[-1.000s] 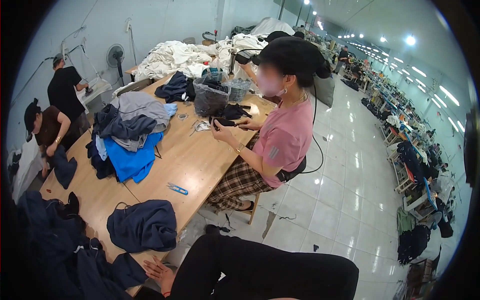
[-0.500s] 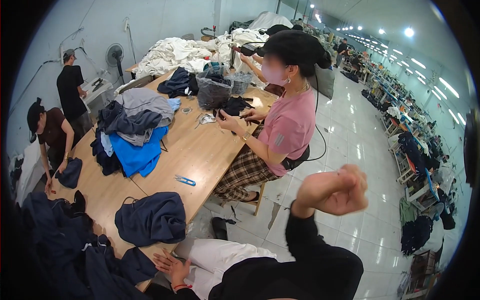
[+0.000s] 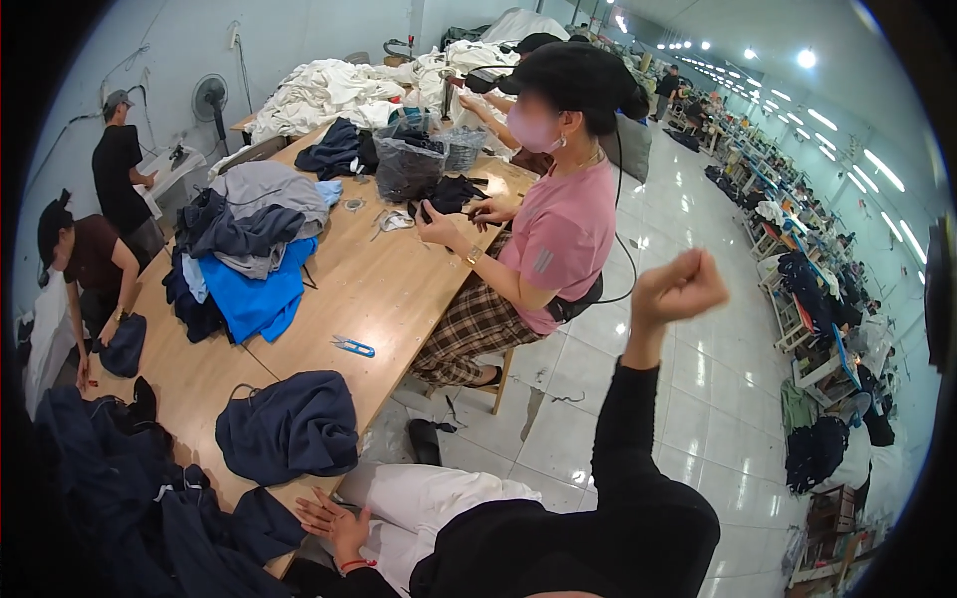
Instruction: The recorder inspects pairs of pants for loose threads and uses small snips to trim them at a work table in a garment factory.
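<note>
Meanwhile, at a long wooden tabletop [image 3: 399, 289] in a garment workshop, the wearer's left hand [image 3: 334, 523] rests flat with fingers spread at the near edge, its fingertips touching a rumpled navy cloth [image 3: 239, 533] that spills off the tabletop toward seven o'clock. A folded navy garment [image 3: 289, 427] lies just beyond the hand at about eleven o'clock, near but apart from it, its long axis running roughly across the tabletop from nine to three. The right hand [image 3: 680, 289] is raised high off to two o'clock, curled into a loose fist over the tiled floor [image 3: 618, 399] and well apart from everything on the tabletop; whether it pinches anything cannot be told. The left hand is therefore much the nearer to the navy pieces.

Farther along, at twelve o'clock from the folded garment, blue-handled snips [image 3: 354, 346] lie on bare wood, and beyond them a heap of blue and grey clothes [image 3: 249, 249]. A seated person in a pink shirt [image 3: 558, 239] works a dark piece with both hands at the tabletop's right side. Two more people [image 3: 100, 229] stand at the far left, at ten o'clock.
</note>
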{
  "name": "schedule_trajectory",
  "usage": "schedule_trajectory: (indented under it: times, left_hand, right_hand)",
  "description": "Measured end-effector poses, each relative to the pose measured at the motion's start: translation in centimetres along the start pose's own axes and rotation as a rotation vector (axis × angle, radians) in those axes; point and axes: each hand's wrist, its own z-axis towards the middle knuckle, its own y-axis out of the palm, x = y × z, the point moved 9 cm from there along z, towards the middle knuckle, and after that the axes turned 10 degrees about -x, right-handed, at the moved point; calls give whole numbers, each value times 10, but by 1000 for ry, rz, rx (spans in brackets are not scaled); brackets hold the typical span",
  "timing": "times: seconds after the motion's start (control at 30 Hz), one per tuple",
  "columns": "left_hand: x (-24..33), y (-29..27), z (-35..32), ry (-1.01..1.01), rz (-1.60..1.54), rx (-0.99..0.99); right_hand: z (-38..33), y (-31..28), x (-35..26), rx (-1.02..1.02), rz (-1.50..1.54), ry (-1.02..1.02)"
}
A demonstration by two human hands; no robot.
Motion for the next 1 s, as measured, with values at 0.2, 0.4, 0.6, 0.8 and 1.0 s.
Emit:
schedule_trajectory:
  times: [0.2,0.4,0.6,0.8,1.0]
  left_hand:
    - [-7,7,5,-18,4,18]
    - [-31,36,28,16,-2,2]
    - [4,3,7,-38,22,-9]
    - [-1,-2,1,-26,0,60]
    - [-3,4,4,-40,6,-11]
  right_hand:
    - [18,17,-29,-37,135,41]
    - [56,-33,-45,467,679,300]
    - [-79,64,-147,-478,884,24]
    - [-360,84,-291,-1471,862,-312]
    - [-437,54,-315,-1854,799,-325]
